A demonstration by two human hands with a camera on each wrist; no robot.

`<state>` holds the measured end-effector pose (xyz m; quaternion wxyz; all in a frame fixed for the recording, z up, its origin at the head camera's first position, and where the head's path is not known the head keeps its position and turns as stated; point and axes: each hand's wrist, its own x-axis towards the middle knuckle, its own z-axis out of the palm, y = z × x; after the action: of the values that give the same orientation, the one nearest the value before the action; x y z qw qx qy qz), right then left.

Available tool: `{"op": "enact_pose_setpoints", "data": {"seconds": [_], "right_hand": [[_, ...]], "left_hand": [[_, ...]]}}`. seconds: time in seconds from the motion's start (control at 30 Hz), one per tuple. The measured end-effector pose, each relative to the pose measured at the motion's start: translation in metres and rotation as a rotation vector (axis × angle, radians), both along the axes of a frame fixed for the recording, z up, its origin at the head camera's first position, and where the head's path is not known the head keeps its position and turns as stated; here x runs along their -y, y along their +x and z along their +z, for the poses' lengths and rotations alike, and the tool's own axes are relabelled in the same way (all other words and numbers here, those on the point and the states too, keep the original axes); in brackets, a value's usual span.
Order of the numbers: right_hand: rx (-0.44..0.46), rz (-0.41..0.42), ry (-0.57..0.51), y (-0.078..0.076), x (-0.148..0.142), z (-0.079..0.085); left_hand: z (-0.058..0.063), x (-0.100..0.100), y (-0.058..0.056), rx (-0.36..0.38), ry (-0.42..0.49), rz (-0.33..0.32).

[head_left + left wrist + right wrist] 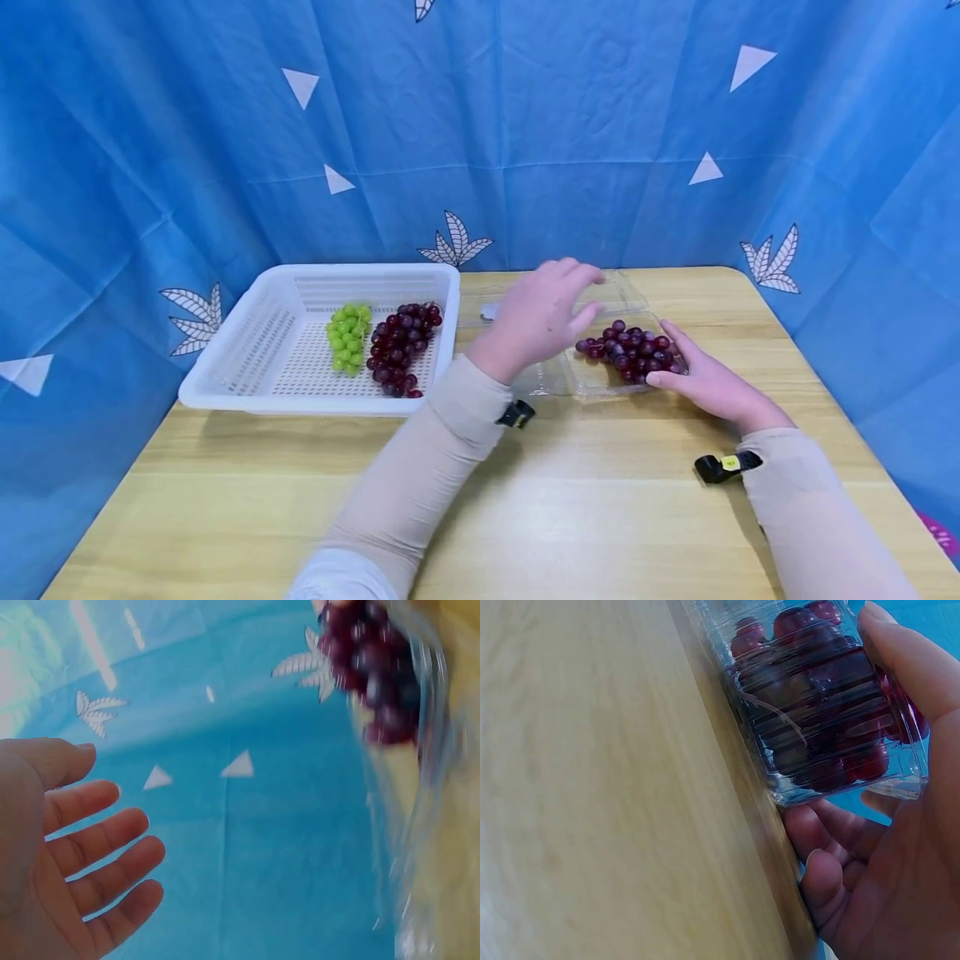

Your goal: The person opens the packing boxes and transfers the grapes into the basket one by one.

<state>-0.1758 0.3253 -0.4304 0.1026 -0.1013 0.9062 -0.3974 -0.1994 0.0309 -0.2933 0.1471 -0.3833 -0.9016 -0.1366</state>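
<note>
A clear plastic container (596, 390) holds a bunch of dark red grapes (630, 352) on the right of the table. My right hand (708, 379) grips its right end, thumb over the near rim; in the right wrist view, curled fingers (825, 847) lie by its lower corner. My left hand (543, 310) is raised to the left of those grapes, fingers apart and nothing in it. The left wrist view shows its palm facing open space, with the grapes and clear plastic blurred at upper right.
A white perforated basket (300, 403) stands on the left, holding a green grape bunch (348, 337) and a dark red bunch (401, 343). More clear plastic (626, 292) lies behind my left hand. A blue curtain (570, 125) surrounds the wooden table (585, 500).
</note>
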Motion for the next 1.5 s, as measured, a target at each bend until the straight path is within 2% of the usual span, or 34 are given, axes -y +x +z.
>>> {"op": "enact_pose_setpoints", "data": {"seconds": [0.1, 0.27, 0.5, 0.7, 0.97, 1.23, 1.5], "right_hand": [[0.002, 0.001, -0.022, 0.0, 0.001, -0.002], [-0.007, 0.01, -0.008, -0.002, 0.001, -0.003], [-0.027, 0.01, -0.038, -0.003, 0.0, -0.003], [-0.04, 0.01, -0.064, -0.004, 0.001, -0.004], [-0.038, 0.005, -0.032, -0.004, 0.001, -0.002], [-0.03, -0.006, 0.005, -0.003, 0.0, -0.001], [-0.031, -0.011, -0.001, -0.004, 0.0, -0.001]], "left_hand": [[-0.015, -0.023, -0.001, -0.006, 0.014, -0.046], [-0.035, -0.056, -0.004, 0.103, 0.027, -0.049], [-0.062, -0.081, -0.011, 0.162, -0.038, -0.04], [-0.079, -0.086, -0.014, 0.201, -0.035, -0.047], [-0.088, -0.086, -0.018, 0.215, -0.044, -0.059], [-0.1, -0.085, -0.02, 0.256, -0.097, -0.038], [-0.114, -0.084, -0.028, 0.291, -0.025, -0.038]]}}
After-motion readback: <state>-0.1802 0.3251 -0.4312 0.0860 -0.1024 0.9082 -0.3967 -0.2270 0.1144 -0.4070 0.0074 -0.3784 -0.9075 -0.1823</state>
